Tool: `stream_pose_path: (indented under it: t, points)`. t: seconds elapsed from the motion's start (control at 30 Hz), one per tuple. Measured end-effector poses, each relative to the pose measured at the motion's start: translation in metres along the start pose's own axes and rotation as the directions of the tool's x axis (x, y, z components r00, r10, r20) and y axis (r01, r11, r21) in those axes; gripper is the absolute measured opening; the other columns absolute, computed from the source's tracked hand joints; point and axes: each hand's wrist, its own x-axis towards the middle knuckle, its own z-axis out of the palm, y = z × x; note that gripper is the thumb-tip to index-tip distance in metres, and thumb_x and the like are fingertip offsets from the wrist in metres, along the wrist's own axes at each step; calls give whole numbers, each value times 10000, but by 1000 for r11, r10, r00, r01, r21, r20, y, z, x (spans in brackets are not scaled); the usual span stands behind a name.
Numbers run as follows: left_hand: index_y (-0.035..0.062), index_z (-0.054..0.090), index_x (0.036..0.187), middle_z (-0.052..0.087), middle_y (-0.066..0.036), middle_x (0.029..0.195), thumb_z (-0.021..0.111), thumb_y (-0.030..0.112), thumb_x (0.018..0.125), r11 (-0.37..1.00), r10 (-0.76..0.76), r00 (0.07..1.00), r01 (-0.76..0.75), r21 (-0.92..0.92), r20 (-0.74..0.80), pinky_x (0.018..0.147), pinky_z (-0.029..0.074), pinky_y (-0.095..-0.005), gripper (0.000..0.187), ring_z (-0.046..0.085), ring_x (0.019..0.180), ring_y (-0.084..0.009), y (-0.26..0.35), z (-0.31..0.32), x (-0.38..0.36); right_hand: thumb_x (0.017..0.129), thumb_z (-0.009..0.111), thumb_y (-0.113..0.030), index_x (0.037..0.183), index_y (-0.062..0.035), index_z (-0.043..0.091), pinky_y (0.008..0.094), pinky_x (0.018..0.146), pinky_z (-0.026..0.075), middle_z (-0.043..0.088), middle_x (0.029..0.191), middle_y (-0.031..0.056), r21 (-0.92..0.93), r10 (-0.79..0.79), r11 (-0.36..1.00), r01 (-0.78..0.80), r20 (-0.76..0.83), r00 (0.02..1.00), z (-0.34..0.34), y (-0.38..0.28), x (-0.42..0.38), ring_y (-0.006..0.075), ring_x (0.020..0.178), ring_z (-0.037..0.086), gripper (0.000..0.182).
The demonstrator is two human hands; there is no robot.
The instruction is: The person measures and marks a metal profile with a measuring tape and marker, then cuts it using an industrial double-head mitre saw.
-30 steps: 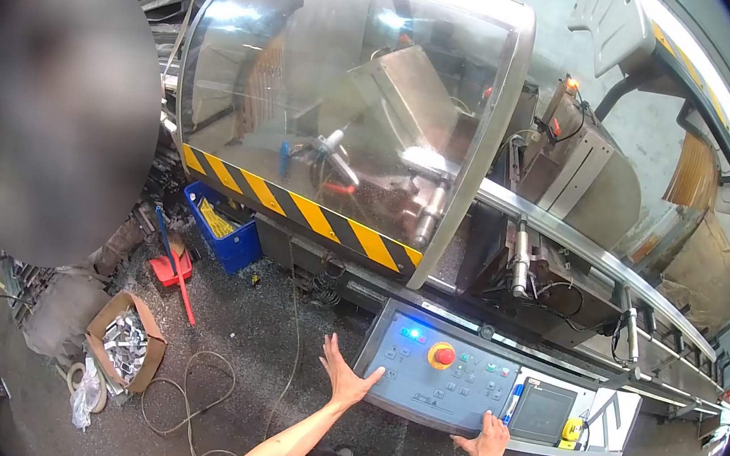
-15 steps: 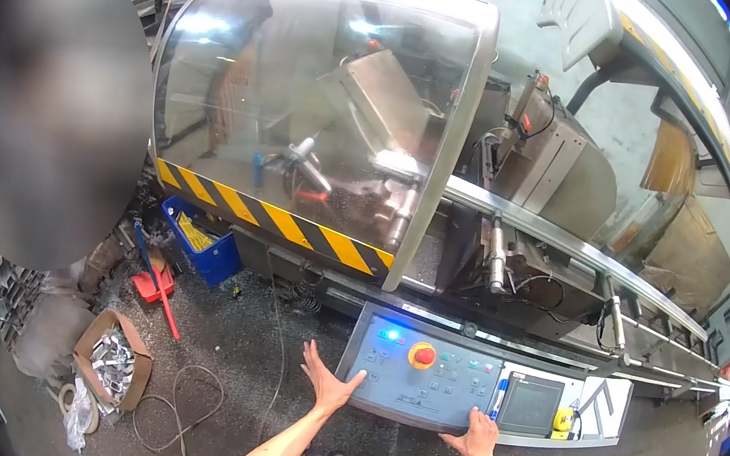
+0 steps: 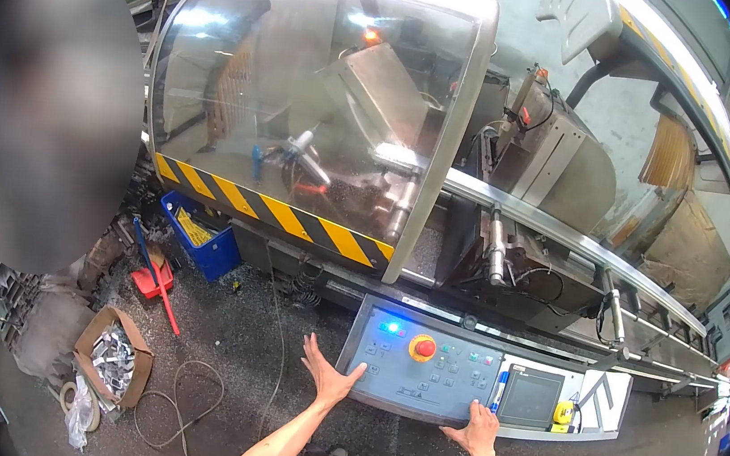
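Observation:
A blue-grey control panel with a red emergency button and a lit blue lamp lies in front of me. My left hand has its fingers spread, its thumb at the panel's left edge; it holds nothing. On the panel's lower right, a finger of my right hand touches a button beside a blue marker, and the thumb sticks out to the left. A dark screen is set right of the marker. Behind the panel, a clear guard with a yellow-black stripe covers a clamp and a metal block.
A long metal profile runs right from the guard. On the floor at left are a blue bin, a red dustpan, a cardboard box of metal pieces and a loose cable. A person, blurred, is at far left.
An orange lamp behind the guard now glows. The view has shifted slightly; both hands keep nearly the same places at the panel.

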Motion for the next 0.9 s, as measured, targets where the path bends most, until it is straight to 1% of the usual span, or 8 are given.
stream_pose_path:
  t: [0.13,0.2,0.53,0.6,0.7,0.73,0.83,0.9]
  points:
    - [14,-16,1555,9,-307,1603,880,516,643,1000,2,1000,-2,-7,-2,1187,-30,-634,1373,-4,1514,-431,1,-1,0,446,919,-483,1114,99,614,404,789,524,668,876,165,-6,-3,1000,3,-2,1000,0,-1,0,306,849,673,937]
    - [17,-17,1555,6,-307,1604,879,518,645,1000,-1,1000,1,-11,0,1188,-32,-631,1372,-4,1514,-429,2,-2,0,442,924,-469,1113,94,611,398,735,509,656,863,138,-16,-33,999,33,-24,999,-1,-1,0,294,827,654,930]
    - [24,-22,1558,5,-303,1608,879,532,639,1000,-3,1000,3,-6,-10,1192,-22,-623,1384,-1,1515,-428,0,-1,-1,442,924,-475,1121,88,611,405,734,506,654,866,133,-10,-37,999,36,-35,999,1,0,-2,292,827,651,936]
    - [27,-25,1561,6,-303,1610,881,532,637,1000,1,1000,-2,-16,-15,1190,-19,-627,1389,2,1514,-433,0,-1,-1,435,922,-485,1124,89,611,405,733,506,654,866,132,-17,-18,1000,18,-18,1000,1,0,-2,291,825,652,949]
    - [28,-25,1562,7,-303,1610,884,524,637,1000,2,1000,-3,-16,-17,1187,-19,-632,1388,3,1513,-439,1,-1,-1,426,921,-496,1124,90,613,404,735,507,656,869,133,-31,-32,999,31,-40,999,4,1,-2,291,818,653,961]
    - [31,-18,1562,7,-303,1611,887,515,635,1000,4,1000,-4,-20,-22,1185,-18,-636,1383,3,1511,-444,1,0,-1,433,929,-513,1105,95,615,412,747,520,653,864,151,-22,-27,999,26,-25,999,4,1,-2,308,823,665,959]
    - [36,-13,1563,8,-304,1611,887,515,633,999,-1,1000,1,-32,-15,1185,-14,-637,1380,3,1510,-449,2,-2,-1,439,929,-517,1103,92,615,416,753,521,655,867,153,-17,-7,1000,7,-7,1000,4,2,-2,310,827,666,955]
    - [38,-11,1563,8,-304,1611,888,515,632,1000,-6,1000,5,-28,-19,1185,-12,-637,1378,5,1509,-452,2,-3,-2,441,931,-516,1099,89,617,416,756,520,656,869,157,-23,-25,999,24,-21,999,3,2,-3,317,830,665,947]
